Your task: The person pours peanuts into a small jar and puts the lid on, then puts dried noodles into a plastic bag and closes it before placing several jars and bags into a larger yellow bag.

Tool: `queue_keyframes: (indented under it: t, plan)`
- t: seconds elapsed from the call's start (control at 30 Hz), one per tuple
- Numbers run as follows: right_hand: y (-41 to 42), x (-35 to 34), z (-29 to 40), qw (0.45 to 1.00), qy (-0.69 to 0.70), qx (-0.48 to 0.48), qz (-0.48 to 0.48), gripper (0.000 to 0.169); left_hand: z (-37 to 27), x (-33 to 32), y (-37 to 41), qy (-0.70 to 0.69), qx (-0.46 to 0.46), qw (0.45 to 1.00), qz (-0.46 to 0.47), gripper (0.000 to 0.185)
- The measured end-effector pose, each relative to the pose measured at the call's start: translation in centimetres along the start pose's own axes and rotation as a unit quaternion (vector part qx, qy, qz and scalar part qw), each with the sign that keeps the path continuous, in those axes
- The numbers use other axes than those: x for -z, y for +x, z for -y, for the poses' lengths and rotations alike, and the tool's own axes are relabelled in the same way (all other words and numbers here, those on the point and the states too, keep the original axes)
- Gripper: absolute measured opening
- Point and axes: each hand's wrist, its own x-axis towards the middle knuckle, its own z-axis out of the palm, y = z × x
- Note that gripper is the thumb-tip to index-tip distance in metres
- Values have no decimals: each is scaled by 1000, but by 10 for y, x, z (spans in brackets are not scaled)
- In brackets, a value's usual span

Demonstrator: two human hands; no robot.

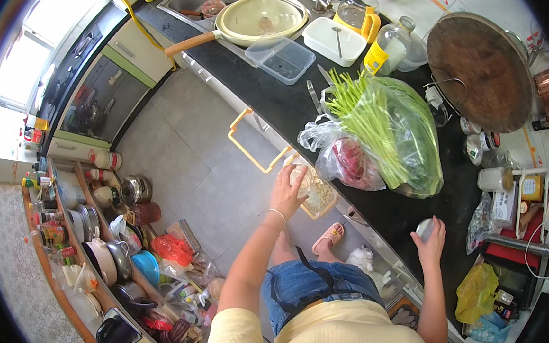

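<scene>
My left hand (287, 192) grips a small clear jar (300, 178) at the counter's edge, its fingers wrapped round the side. Beneath it hangs a yellow-rimmed bin (327, 209) holding pale, crumbly scraps. On the black countertop (379, 216), my right hand (432, 243) has its fingers around a round, pale lid (425, 229). Between and beyond the hands lies a clear plastic bag of green stalks (372, 120). Against it rests a knotted plastic bag with something dark red inside (351, 163).
A wooden-handled pan (265, 20) straddles the sink edge. Nearby are a clear plastic container (282, 57), a white tub (334, 41) and a bottle (390, 46). A round wooden chopping board (479, 73) leans on the wall. By my feet is a white cat (361, 260). Crowded shelves (100, 233) stand left.
</scene>
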Motion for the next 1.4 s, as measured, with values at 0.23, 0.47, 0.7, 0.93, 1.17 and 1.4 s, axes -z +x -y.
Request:
queue_keyframes:
  t: [0.23, 0.47, 0.7, 0.93, 1.17, 1.4]
  plan:
    - [13, 13, 73, 991, 96, 69, -58, 60, -2, 6, -9, -120, 69, 988, -67, 98]
    - [2, 182, 278, 375, 725, 239, 527, 11, -4, 18, -40, -776, 348, 524, -40, 92]
    - [-7, 183, 293, 261, 725, 272, 577, 23, -20, 53, -66, -932, 186, 311, 5, 116]
    - [-8, 181, 310, 228, 724, 258, 598, 20, -19, 75, -62, -948, 106, 296, 41, 122]
    - [-10, 174, 315, 220, 731, 279, 582, 24, -15, 92, -56, -957, 105, 262, 63, 130]
    - [2, 30, 279, 878, 436, 154, 125, 17, 1, 126, -58, -872, 203, 445, 15, 117]
